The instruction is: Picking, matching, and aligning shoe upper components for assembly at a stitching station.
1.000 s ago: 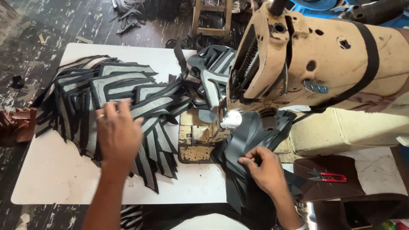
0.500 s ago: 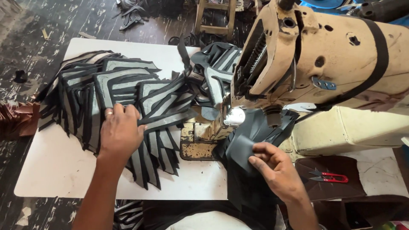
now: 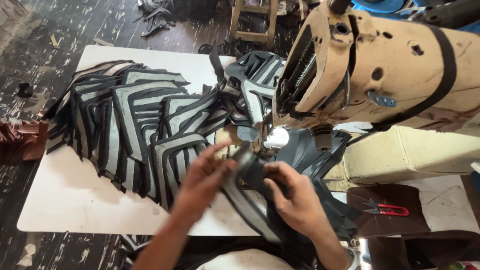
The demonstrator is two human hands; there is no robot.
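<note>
Both hands meet near the middle of the scene on one dark grey, flexible cut piece of leather-like sheet (image 3: 250, 192), which sits just in front of the needle area of the sewing machine, above the near edge of the white table. The left hand (image 3: 202, 182) is closed on it, thumb above and fingers curled beneath its left end. The right hand (image 3: 295, 200) grips its right side, fingers bent over the top so that the sheet curves between the two hands.

The sewing machine, a worn cream-coloured metal head (image 3: 380, 70) with chipped paint, round holes and a dark strap across its body, fills the far right. A small lamp glows at its foot, right beside the held piece.

To the left, on the flat white tabletop (image 3: 75, 200), lies a fanned spread of grey-and-black angular cut panels (image 3: 135, 130). They are matte, L-shaped or chevron-like, with dark edging, overlapping too densely to count. A second heap of plain dark grey pieces (image 3: 320, 155) lies under the machine to the right, also too overlapped to count.

At the near right, one pair of red-handled thread snips (image 3: 387, 209) rests on a dark brown leather scrap (image 3: 395, 230). A crumpled reddish-brown scrap (image 3: 22, 142) lies at the far left edge on the scuffed dark floor.
</note>
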